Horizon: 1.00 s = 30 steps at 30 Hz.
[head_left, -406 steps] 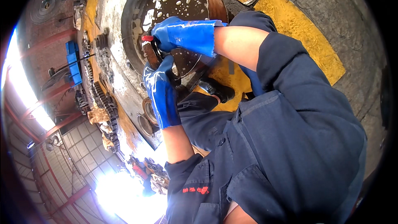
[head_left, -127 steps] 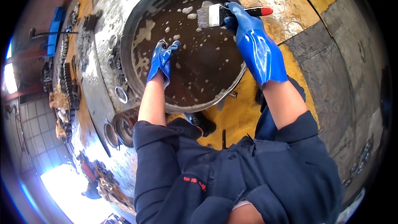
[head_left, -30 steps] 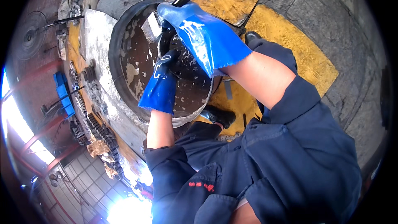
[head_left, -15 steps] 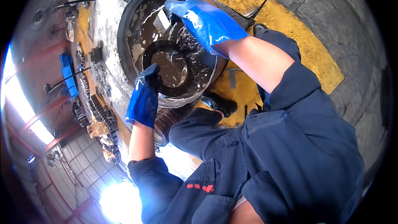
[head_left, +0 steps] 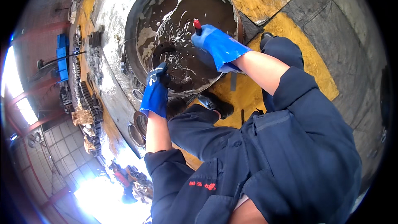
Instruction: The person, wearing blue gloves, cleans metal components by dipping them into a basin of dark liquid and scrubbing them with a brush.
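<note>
A large round basin [head_left: 132,37] of murky brown liquid stands before me. At its near left side, my left hand [head_left: 155,90], in a blue rubber glove, is closed on the edge of a dark metal ring [head_left: 165,48]. The ring lies partly in the liquid, its right side hidden by splashes. Over the basin's right part, my blue-gloved right hand [head_left: 217,46] grips a brush [head_left: 197,26] by its black, red-ended handle. The brush's working end is hidden by the hand and the liquid. Streaks of liquid fly up between the ring and the basin's far side.
Loose metal rings [head_left: 136,130] lie left of my left forearm, and a stack of rings [head_left: 94,39] stands farther left. A blue bin [head_left: 62,58] is at the left. Yellow flooring [head_left: 309,54] extends right of the basin, where my dark shoe [head_left: 217,104] rests.
My right hand has swept with the brush toward the right and nearer to me, throwing up liquid. My left hand keeps hold of the ring, which now sits tilted and lower. The view has shifted.
</note>
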Available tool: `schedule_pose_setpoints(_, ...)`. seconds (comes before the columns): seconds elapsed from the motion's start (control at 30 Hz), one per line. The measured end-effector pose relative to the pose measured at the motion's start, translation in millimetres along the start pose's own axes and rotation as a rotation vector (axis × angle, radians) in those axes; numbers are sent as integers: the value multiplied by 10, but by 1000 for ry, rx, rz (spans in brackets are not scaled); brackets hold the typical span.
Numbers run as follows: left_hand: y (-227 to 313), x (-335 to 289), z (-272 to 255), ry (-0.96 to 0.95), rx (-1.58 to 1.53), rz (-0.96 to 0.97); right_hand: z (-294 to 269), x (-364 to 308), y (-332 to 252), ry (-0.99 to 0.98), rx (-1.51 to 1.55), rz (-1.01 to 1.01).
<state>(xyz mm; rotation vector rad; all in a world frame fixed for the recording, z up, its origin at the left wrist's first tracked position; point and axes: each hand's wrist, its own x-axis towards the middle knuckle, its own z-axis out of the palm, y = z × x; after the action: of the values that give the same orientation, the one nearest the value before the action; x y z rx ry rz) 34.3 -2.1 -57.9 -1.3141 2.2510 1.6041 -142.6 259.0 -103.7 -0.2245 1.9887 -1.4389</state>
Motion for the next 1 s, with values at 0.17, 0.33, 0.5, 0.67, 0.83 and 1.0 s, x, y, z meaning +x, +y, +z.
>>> schedule_pose_setpoints(0.17, 127, -581, -112, 23, -245, -23, 322, -187, -386, -226, 322, -210)
schedule_pose_setpoints(0.33, 83, -970, -26, -83, -425, 377, 763, -364, -768, -323, 527, -435)
schedule_pose_setpoints(0.5, -396, -692, -202, -31, -220, 688, 1338, -385, -999, -495, 235, -583)
schedule_pose_setpoints(0.67, -357, -818, -173, 55, -479, 401, 1366, 42, -1032, -415, 118, -458)
schedule_pose_setpoints(0.83, -432, -695, -257, -14, -580, 436, 1317, 294, -936, -88, 345, -288)
schedule_pose_setpoints(1.0, -187, -714, -196, -97, -594, 358, 963, 653, -404, 136, 23, -171)
